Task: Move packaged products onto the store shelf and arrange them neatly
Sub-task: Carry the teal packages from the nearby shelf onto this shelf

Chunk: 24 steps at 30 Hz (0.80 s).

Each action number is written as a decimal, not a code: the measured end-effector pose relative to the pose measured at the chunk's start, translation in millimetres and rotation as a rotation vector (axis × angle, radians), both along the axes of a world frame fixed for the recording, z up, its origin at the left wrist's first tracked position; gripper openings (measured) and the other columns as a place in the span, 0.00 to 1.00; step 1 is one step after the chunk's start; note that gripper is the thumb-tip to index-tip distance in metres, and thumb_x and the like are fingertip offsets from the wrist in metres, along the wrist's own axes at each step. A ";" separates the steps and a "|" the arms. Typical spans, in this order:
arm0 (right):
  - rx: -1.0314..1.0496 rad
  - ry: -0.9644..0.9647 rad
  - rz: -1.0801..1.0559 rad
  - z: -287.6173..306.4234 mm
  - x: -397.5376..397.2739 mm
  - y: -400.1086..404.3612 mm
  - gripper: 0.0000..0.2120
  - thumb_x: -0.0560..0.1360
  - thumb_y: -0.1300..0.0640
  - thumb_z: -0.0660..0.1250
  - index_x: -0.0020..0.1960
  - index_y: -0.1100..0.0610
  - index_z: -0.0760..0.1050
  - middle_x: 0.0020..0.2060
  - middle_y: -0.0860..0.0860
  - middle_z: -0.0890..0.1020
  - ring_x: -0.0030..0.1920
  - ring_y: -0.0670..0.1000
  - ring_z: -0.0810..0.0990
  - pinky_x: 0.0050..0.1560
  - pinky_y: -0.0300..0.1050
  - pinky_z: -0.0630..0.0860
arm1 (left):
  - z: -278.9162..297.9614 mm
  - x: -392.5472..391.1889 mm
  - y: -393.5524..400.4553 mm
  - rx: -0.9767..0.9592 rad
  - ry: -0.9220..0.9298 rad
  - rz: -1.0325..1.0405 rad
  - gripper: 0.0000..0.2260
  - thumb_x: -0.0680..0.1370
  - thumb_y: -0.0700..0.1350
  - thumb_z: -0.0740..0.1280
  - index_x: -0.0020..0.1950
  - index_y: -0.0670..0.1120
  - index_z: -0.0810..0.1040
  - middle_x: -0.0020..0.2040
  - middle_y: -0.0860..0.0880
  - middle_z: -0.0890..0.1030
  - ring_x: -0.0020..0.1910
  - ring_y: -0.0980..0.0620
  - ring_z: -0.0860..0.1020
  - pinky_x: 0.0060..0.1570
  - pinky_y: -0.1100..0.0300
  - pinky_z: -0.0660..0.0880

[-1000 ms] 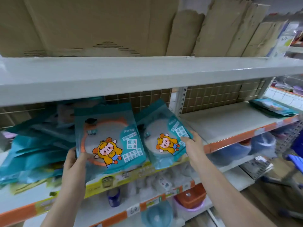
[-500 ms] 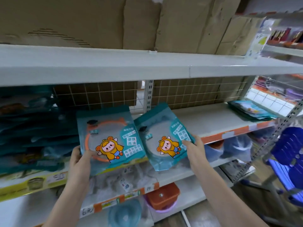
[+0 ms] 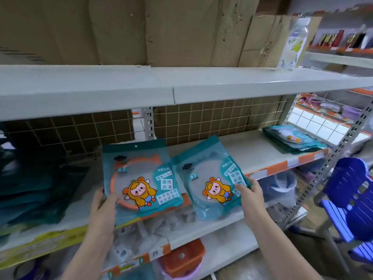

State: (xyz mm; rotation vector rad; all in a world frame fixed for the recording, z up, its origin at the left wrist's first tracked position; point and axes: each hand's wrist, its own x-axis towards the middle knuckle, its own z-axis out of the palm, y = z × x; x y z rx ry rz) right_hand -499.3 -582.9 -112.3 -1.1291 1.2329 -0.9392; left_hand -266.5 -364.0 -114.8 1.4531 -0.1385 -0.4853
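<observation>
My left hand (image 3: 104,205) grips the lower left edge of a teal mirror package (image 3: 139,178) with an orange ring and a cartoon figure. My right hand (image 3: 250,191) pinches the right edge of a second teal mirror package (image 3: 210,178), tilted a little to the right. Both packages are held upright side by side, in front of the front edge of the middle shelf (image 3: 252,154). A flat stack of the same teal packages (image 3: 294,139) lies at the shelf's right end. A blurred pile of teal packages (image 3: 36,184) fills the left part of the shelf.
The upper shelf (image 3: 181,85) carries cardboard sheets (image 3: 161,31) and a plastic bottle (image 3: 295,41). A wire grid (image 3: 212,116) backs the middle shelf. Lower shelves hold an orange lid (image 3: 181,257) and clear tubs (image 3: 282,188). A blue plastic chair (image 3: 351,199) stands to the right.
The view has swung to the right along the shelf. Both hands have carried the two packages rightward with it, toward the bare stretch of shelf; the grips are unchanged.
</observation>
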 end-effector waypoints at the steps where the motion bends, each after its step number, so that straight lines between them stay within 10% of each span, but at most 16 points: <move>1: 0.005 -0.006 -0.008 -0.1 -3.3 -10.3 0.16 0.78 0.64 0.63 0.64 0.53 0.70 0.52 0.53 0.78 0.47 0.48 0.78 0.46 0.46 0.77 | 0.1 -2.6 -11.3 -0.004 0.004 0.002 0.10 0.78 0.39 0.64 0.57 0.48 0.72 0.47 0.46 0.79 0.43 0.46 0.78 0.46 0.50 0.75; 18: 0.003 -0.016 -0.113 12.4 -54.2 -197.2 0.17 0.77 0.64 0.64 0.64 0.55 0.68 0.45 0.50 0.77 0.41 0.47 0.77 0.39 0.43 0.75 | -0.7 -34.6 -225.5 0.104 0.066 0.016 0.16 0.80 0.46 0.63 0.66 0.42 0.72 0.53 0.42 0.76 0.48 0.47 0.73 0.43 0.57 0.69; 24: 0.035 -0.025 -0.073 2.9 -65.9 -252.6 0.18 0.77 0.64 0.63 0.65 0.56 0.67 0.53 0.57 0.79 0.48 0.55 0.80 0.51 0.53 0.79 | -0.9 -58.6 -263.4 0.124 0.056 0.034 0.10 0.78 0.44 0.64 0.57 0.43 0.75 0.49 0.42 0.76 0.44 0.46 0.74 0.39 0.59 0.68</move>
